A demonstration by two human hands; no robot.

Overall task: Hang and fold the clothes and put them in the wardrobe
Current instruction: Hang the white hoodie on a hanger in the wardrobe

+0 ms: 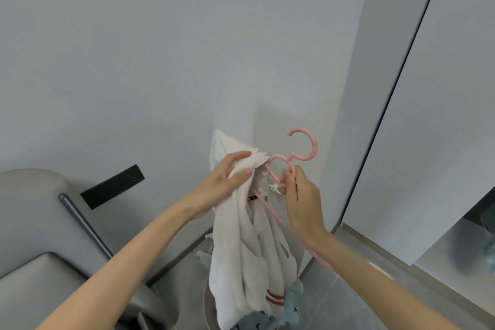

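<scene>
A white garment (241, 244) with red-striped trim hangs in front of me, bunched at its top. My left hand (227, 177) grips that bunched upper edge. My right hand (297, 193) pinches the neck loop of a pink plastic hanger (308, 147), whose hook points up and whose arm runs down past my right forearm. The hanger sits beside the garment's collar, partly behind the cloth. The wardrobe (434, 115) with pale grey doors stands at the right.
A basket (211, 300) on the floor below holds more clothes, among them a teal patterned piece (292, 303). A grey upholstered seat (40, 262) fills the lower left. A black wall plate (112, 186) is on the grey wall.
</scene>
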